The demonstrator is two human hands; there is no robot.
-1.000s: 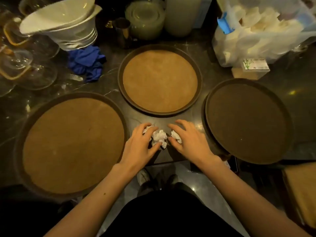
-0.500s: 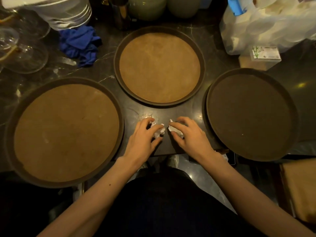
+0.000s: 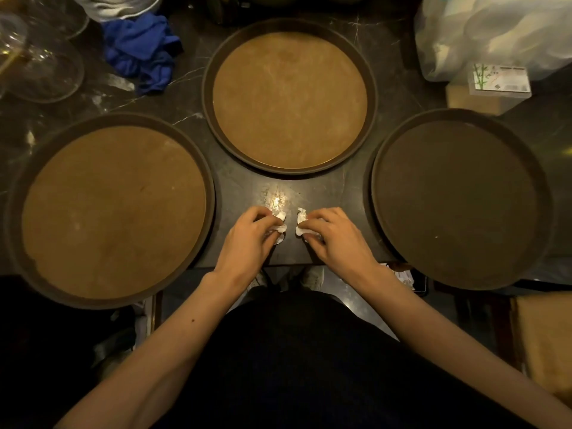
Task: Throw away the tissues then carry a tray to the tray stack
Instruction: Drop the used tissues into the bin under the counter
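Three round brown trays lie on a dark marble counter: a large one at the left (image 3: 18, 193), one at the back middle (image 3: 208, 88), and a darker one at the right (image 3: 376, 168). Between them, near the counter's front edge, my left hand (image 3: 247, 239) is closed around a crumpled white tissue (image 3: 280, 222). My right hand (image 3: 337, 239) grips a second crumpled white tissue (image 3: 301, 224). The two hands sit a small gap apart, and most of each tissue is hidden under the fingers.
A blue cloth (image 3: 139, 54) lies at the back left beside glassware (image 3: 43, 72). A clear plastic bag of white items (image 3: 495, 32) and a small box (image 3: 495, 78) stand at the back right. The counter edge (image 3: 294, 264) runs just below my hands.
The loose tissue pile has been split and gathered: each hand has closed on its own wad, and the hands have drawn slightly apart. The camera has tilted downward.
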